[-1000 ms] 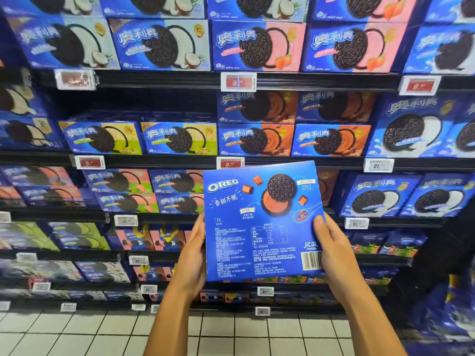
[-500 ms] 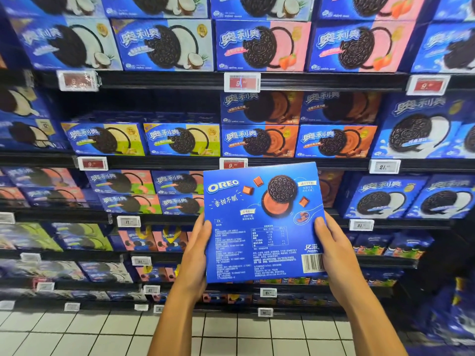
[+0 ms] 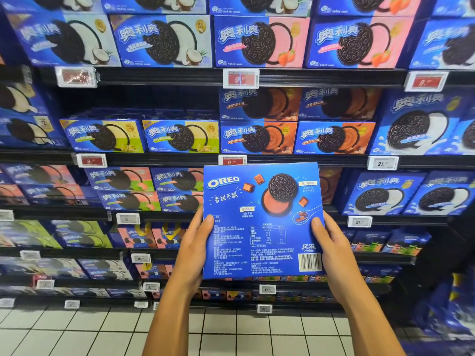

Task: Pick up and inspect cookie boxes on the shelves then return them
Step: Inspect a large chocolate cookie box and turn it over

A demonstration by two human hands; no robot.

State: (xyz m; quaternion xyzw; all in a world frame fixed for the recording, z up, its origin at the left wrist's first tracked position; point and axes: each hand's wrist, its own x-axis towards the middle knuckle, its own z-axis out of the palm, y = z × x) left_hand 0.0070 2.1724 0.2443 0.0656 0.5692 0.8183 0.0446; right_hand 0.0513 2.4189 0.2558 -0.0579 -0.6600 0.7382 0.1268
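Note:
A blue Oreo cookie box (image 3: 262, 222) is held upright in front of the shelves, its back panel facing me with a cookie picture, small printed text and a barcode. My left hand (image 3: 192, 250) grips its left edge, thumb on the panel and fingers behind. My right hand (image 3: 331, 247) grips the right edge the same way. The box covers part of the third shelf row behind it.
Black shelves (image 3: 295, 78) packed with blue cookie boxes fill the view. The chocolate-flavour boxes (image 3: 257, 137) sit just above the held box. Price tags (image 3: 240, 78) hang on the shelf edges. White tiled floor (image 3: 77, 332) lies below.
The box and both hands have stayed nearly still. The view has shifted slightly, with the shelves sliding a little to the right and down.

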